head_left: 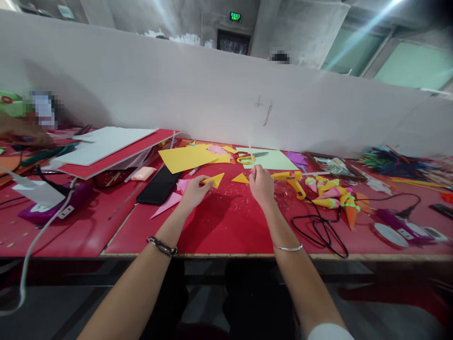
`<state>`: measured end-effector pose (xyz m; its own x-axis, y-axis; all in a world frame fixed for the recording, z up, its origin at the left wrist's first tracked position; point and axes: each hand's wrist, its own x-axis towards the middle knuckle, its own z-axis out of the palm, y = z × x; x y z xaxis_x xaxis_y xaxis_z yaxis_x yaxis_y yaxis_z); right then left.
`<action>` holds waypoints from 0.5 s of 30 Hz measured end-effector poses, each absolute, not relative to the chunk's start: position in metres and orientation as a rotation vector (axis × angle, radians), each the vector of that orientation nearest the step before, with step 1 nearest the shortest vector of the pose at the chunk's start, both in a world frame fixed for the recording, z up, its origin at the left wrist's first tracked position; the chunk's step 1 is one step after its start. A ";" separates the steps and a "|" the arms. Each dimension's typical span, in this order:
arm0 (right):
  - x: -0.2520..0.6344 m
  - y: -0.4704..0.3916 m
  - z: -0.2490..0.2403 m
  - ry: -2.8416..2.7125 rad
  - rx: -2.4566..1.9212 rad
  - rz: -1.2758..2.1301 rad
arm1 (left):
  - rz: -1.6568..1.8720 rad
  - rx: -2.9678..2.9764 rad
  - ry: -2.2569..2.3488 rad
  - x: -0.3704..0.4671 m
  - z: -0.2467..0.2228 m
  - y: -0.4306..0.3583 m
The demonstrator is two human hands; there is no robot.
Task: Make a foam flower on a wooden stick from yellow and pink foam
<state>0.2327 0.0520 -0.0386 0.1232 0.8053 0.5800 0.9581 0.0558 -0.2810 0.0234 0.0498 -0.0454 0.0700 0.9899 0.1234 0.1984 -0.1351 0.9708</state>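
My left hand (196, 192) pinches a small folded yellow paper piece (217, 180), its point facing up and right. My right hand (262, 185) is closed around the lower end of a thin whitish stick (251, 152) that stands upright. Between the hands lies another yellow paper triangle (240, 178). Just right of my right hand is a yellow glue gun (290, 178). Behind my right hand, scissors (260, 155) with red and yellow handles lie on a pale green sheet (283, 162). Pink paper pieces (169, 204) lie beside my left wrist.
A black phone (159, 185) and yellow sheet (187, 157) lie left. Decorated paper cones (331, 192) and a looped black cable (325, 231) lie right. Purple power strips (403, 225) sit on the red table (219, 231), before a white partition (212, 94). Another person's hand (24, 132) is far left.
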 end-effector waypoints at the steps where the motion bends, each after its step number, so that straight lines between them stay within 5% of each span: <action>1: 0.233 0.054 -0.041 -1.714 -1.749 -0.317 | 1.159 1.514 1.254 0.023 -0.046 0.050; 15: 0.236 0.093 -0.071 -1.897 -1.769 0.065 | 1.167 1.574 1.239 0.024 -0.053 0.051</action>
<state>0.2357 0.0929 -0.0712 0.0080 0.9373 0.3484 0.9111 0.1367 -0.3889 0.0238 0.0511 -0.0527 0.0946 0.9786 0.1826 0.2400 -0.2004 0.9499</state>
